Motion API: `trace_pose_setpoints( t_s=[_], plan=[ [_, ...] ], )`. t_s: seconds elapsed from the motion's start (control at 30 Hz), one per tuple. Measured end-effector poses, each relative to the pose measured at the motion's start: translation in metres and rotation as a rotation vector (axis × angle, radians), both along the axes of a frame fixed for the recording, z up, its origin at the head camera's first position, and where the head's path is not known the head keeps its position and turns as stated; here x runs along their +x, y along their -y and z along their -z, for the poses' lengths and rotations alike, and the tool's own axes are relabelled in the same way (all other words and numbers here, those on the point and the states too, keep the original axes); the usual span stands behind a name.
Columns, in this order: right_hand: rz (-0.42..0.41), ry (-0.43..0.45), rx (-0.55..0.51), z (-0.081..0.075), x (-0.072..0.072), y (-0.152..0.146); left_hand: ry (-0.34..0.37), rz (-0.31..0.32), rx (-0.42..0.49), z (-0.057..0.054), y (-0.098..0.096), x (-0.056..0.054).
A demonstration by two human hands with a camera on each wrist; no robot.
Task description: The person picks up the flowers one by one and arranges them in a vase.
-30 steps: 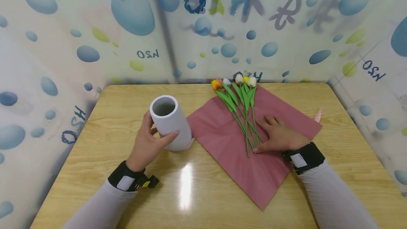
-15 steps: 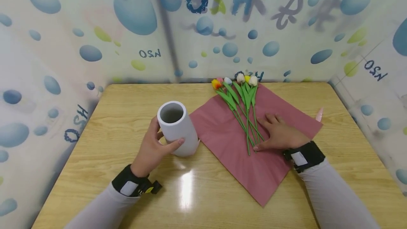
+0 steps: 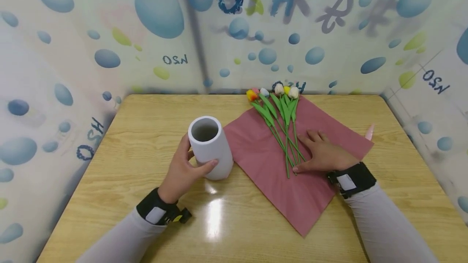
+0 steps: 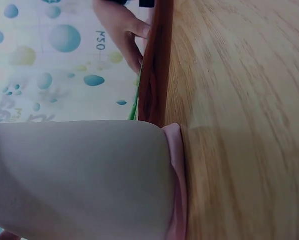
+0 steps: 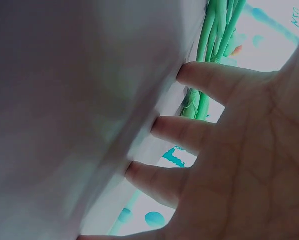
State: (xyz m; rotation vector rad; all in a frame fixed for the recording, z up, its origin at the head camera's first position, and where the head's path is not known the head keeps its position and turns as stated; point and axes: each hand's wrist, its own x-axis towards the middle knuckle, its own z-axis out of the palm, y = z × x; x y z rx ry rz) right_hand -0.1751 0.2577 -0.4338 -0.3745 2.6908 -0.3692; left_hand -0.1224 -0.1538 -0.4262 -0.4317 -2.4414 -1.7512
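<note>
A white vase (image 3: 215, 157) stands at the middle left of the table, its round mouth facing up. My left hand (image 3: 184, 171) grips it from the left, thumb across the front and fingers behind. A pink strip (image 4: 178, 175) of ribbon or paper shows at the vase's base in the left wrist view. Several artificial tulips (image 3: 283, 121) lie on a dusty-pink wrapping sheet (image 3: 263, 173), with stems crossing. My right hand (image 3: 325, 153) rests on the sheet with spread fingers (image 5: 182, 135). Its thumb touches or nearly touches the stem ends.
The wooden table (image 3: 146, 133) meets a curtain-like wall (image 3: 146, 64) with blue and green spots. A small pink piece (image 3: 370, 132) sticks out past the sheet's right corner. Black straps with cameras (image 3: 161, 210) sit on both wrists.
My left hand has brought the vase to the right and slightly towards me, up to the sheet's left edge. My right hand and the tulips have stayed put; the head view has shifted slightly.
</note>
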Motion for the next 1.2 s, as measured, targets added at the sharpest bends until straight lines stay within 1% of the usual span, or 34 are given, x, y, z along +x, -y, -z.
trace_pose_setpoints(
  t_s=[0.13,0.23,0.33,0.43,0.5,0.6,0.7,0.77,0.9,1.0,1.13,1.2],
  plan=[
    [0.004,-0.012,-0.011,0.003,-0.003,-0.002,0.004,-0.001,-0.006,0.001,0.0,-0.001],
    [0.021,-0.064,-0.061,0.005,-0.007,-0.001,0.004,0.002,-0.008,0.002,0.0,-0.001],
    [0.067,-0.15,-0.188,0.004,-0.013,0.003,0.004,0.006,-0.011,0.001,0.0,-0.001],
    [0.127,-0.225,-0.337,-0.001,-0.017,0.011,0.003,0.005,-0.017,0.001,0.001,-0.001],
    [0.173,-0.243,-0.422,-0.005,-0.02,0.015,0.001,0.006,-0.014,0.001,0.0,-0.001],
    [0.232,-0.237,-0.476,-0.011,-0.023,0.022,0.001,0.01,-0.008,0.001,0.0,-0.001],
    [0.271,-0.224,-0.468,-0.014,-0.027,0.03,0.001,0.011,-0.004,0.001,0.0,-0.001],
    [0.278,-0.216,-0.45,-0.013,-0.031,0.036,0.002,0.009,-0.007,0.002,0.0,-0.001],
    [0.295,-0.183,-0.397,-0.009,-0.037,0.046,-0.001,0.008,-0.011,0.003,0.001,-0.001],
    [0.327,-0.161,-0.356,-0.005,-0.041,0.051,-0.005,0.01,-0.012,0.003,0.001,-0.001],
    [0.365,-0.151,-0.328,-0.001,-0.043,0.054,-0.011,0.01,-0.013,0.002,0.0,0.0],
    [0.368,-0.154,-0.326,0.001,-0.044,0.054,-0.018,0.011,-0.014,0.002,0.0,0.0]
  ],
)
